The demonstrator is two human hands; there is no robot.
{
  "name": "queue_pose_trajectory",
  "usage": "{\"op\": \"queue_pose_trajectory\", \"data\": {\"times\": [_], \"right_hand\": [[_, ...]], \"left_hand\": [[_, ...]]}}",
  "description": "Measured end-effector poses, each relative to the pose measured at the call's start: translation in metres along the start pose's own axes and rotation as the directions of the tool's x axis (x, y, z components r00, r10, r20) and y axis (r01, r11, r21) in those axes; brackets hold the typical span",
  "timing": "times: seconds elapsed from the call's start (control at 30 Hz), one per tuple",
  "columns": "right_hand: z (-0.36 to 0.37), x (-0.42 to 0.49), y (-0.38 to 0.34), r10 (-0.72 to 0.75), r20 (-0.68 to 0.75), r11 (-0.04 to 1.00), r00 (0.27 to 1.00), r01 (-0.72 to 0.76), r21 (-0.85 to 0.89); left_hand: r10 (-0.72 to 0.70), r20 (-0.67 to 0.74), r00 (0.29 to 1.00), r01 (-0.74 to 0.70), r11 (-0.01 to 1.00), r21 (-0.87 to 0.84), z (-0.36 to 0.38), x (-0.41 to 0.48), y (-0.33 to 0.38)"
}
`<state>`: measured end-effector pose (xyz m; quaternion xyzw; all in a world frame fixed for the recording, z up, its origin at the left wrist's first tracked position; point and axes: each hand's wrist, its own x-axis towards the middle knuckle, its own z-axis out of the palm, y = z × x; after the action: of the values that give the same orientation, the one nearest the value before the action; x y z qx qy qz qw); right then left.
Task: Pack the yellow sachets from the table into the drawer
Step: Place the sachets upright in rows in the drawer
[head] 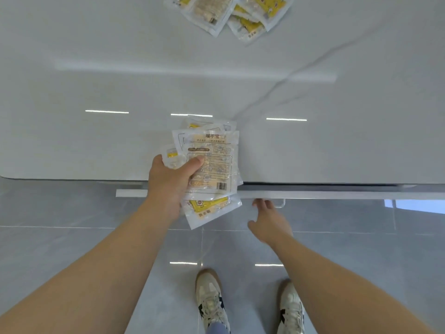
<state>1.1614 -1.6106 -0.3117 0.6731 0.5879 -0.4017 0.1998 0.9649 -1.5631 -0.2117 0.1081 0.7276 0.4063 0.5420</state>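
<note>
The left grip [173, 179] clasps a fanned bunch of four sachets [212, 160], flat, crinkly clear-plastic packets with yellow print, over the near edge of the glossy white tabletop [96, 141]. A pile [231, 13] of about five more lies at the far side. The right grip [267, 218] reaches the clear handle [280, 204] of the drawer [325, 195]; whether its fingers hook the handle cannot be told.

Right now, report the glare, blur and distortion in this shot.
Head view: bright light reflections streak the glossy table and floor; head view: the held sachets in the left hand shine, small print unreadable; head view: the right hand by the drawer handle looks slightly soft; head view: the wide angle bends the table edge, and the frame crops the sachet pile.
</note>
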Motion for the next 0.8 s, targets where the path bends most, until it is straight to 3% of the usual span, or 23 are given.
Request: {"op": "queue_pose_trajectory", "data": {"times": [0.1, 0.17, 0.27, 0.33, 0.4, 0.43, 0.53, 0.63, 0.73, 0.8], "right_hand": [[0.019, -0.035, 0.022, 0.009, 0.154, 0.998, 0.988, -0.019, 0.064], [0.023, -0.064, 0.034, 0.071, 0.208, 0.96, 0.976, -0.123, 0.252], [0.015, -0.103, 0.055, 0.21, 0.015, 0.864, 0.978, -0.192, 0.465], [0.001, -0.125, 0.071, 0.328, -0.196, 0.837, 0.924, -0.189, 0.513], [-0.013, -0.134, 0.087, 0.32, -0.468, 0.894, 0.824, -0.098, 0.438], [-0.018, -0.134, 0.095, 0.266, -0.523, 0.94, 0.809, -0.097, 0.328], [-0.03, -0.125, 0.126, 0.156, -0.36, 0.987, 0.92, -0.161, 0.015], [-0.033, -0.126, 0.141, 0.116, -0.352, 0.987, 0.929, -0.148, -0.066], [-0.029, -0.128, 0.149, 0.077, -0.302, 0.991, 0.95, -0.106, -0.08], [-0.037, -0.127, 0.158, 0.076, -0.25, 0.994, 0.965, -0.055, 0.092]], "left_hand": [[-0.008, -0.008, 1.0, 0.008, 1.0, -0.01, 0.002, -0.007, -0.003], [-0.045, 0.005, 0.999, 0.045, 0.998, -0.035, 0.004, -0.018, -0.011], [-0.162, 0.036, 0.986, 0.164, 0.983, -0.08, 0.011, -0.043, -0.03], [-0.217, 0.075, 0.973, 0.221, 0.974, -0.052, 0.017, -0.062, -0.046], [-0.244, 0.109, 0.964, 0.244, 0.97, 0.008, 0.025, -0.078, -0.061], [-0.25, 0.125, 0.96, 0.249, 0.968, 0.025, 0.029, -0.083, -0.068], [-0.25, 0.149, 0.957, 0.248, 0.968, 0.035, 0.044, -0.097, -0.082], [-0.232, 0.141, 0.962, 0.228, 0.973, 0.044, 0.061, -0.11, -0.092], [-0.215, 0.129, 0.968, 0.213, 0.977, 0.029, 0.077, -0.124, -0.1], [-0.209, 0.123, 0.97, 0.207, 0.978, 0.035, 0.089, -0.134, -0.106]]}}
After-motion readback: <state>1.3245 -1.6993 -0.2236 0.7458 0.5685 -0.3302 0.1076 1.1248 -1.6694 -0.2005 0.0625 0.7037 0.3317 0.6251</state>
